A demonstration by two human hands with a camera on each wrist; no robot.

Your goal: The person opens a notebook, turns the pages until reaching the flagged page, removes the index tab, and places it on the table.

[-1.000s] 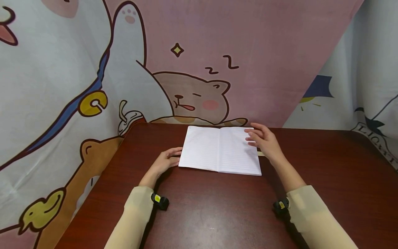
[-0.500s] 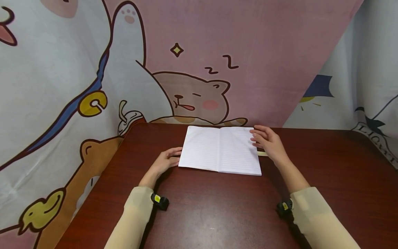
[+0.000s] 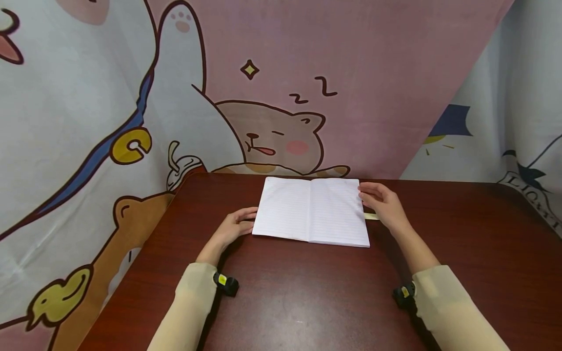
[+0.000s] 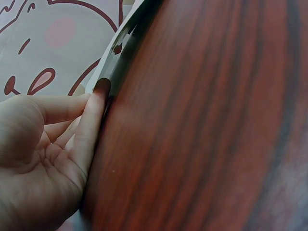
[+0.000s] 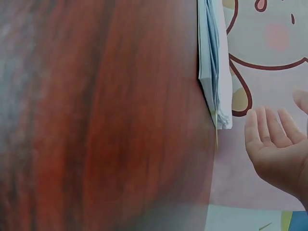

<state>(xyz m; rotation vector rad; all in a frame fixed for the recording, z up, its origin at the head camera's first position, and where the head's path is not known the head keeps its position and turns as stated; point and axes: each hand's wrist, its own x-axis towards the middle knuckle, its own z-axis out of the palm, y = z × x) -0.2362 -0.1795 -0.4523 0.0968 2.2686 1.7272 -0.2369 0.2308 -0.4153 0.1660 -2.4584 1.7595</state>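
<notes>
An open notebook (image 3: 285,207) with blank lined pages lies at the back of the table. At its left edge, my left hand (image 3: 230,228) pinches the border between thumb and fingers; in the left wrist view the left hand (image 4: 53,144) has one fingertip tucked under the page edge. My right hand (image 3: 386,207) hovers by the notebook's right edge with bent, relaxed fingers. In the right wrist view a gap separates the right hand (image 5: 279,149) from the notebook's page block (image 5: 211,62). A pale strip (image 3: 371,216) sticks out from the right side of the notebook.
The dark red-brown wooden table (image 3: 281,292) spreads around the notebook. Behind it hangs a cartoon-printed cloth (image 3: 373,87), which also runs down the left side. Each wrist carries a small black camera (image 3: 226,284).
My right hand has drawn back to the right, from over the right page to beside the notebook's edge. The left hand and the notebook stay in place.
</notes>
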